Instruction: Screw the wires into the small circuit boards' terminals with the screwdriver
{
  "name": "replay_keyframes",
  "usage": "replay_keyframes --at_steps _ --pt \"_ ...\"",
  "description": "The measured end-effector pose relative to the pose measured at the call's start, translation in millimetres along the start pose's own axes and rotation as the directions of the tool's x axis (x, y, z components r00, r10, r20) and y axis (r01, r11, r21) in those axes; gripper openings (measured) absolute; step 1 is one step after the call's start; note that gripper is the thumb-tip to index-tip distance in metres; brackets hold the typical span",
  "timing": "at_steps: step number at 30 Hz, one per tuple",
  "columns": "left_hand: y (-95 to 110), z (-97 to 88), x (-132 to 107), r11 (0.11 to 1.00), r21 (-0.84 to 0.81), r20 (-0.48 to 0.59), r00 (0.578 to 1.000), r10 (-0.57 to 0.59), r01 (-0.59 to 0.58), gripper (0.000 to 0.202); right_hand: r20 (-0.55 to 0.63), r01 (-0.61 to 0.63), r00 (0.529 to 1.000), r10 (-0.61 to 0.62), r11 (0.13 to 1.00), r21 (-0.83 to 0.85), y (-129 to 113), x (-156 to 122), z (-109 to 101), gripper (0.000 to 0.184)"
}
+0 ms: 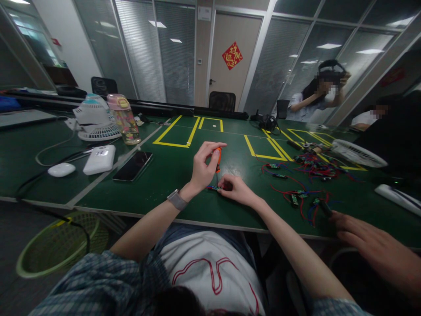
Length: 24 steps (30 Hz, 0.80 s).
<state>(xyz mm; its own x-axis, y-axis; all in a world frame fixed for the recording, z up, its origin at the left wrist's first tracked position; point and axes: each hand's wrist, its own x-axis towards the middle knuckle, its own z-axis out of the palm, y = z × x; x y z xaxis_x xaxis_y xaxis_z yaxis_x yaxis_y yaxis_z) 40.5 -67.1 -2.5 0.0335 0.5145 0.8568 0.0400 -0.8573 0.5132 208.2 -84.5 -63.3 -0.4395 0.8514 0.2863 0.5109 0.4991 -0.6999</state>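
Note:
Wrapped round the orange handle of a screwdriver (219, 154) is my left hand (204, 166), closed, with a watch on its wrist. The screwdriver stands nearly upright, its thin dark shaft pointing down at a small green circuit board (213, 188) on the table. My right hand (236, 189) pinches the right end of that board, and its fingertips cover part of it. Whether the screwdriver's tip touches the board is too small to tell. To the right, several circuit boards (294, 199) with red and blue wires lie on the green table (184, 193).
Another person's hand (358, 237) reaches in at the right beside the wired boards. A phone (133, 166), a white power bank (99, 159), a bottle (124, 120) and a white fan (95, 118) are on the left. Below the edge stands a green basket (26, 263).

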Motion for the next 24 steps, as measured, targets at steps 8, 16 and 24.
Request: replay_keyframes --at_steps 8,16,24 --pt "-1.0 -0.3 -0.4 0.997 0.072 -0.026 1.000 0.008 -0.006 0.013 0.006 0.008 1.000 -0.008 1.000 0.003 0.7 0.6 -0.2 0.009" --pt "-1.8 -1.1 -1.7 0.999 -0.018 0.001 0.999 -0.042 0.042 0.027 -0.001 0.001 1.000 -0.001 1.000 -0.008 -1.5 -0.4 -0.6 0.008" --pt "-2.5 0.6 -1.4 0.998 0.055 -0.047 0.999 0.006 -0.003 0.014 0.004 0.011 1.000 -0.011 1.000 -0.015 -0.9 0.3 -0.7 0.009"
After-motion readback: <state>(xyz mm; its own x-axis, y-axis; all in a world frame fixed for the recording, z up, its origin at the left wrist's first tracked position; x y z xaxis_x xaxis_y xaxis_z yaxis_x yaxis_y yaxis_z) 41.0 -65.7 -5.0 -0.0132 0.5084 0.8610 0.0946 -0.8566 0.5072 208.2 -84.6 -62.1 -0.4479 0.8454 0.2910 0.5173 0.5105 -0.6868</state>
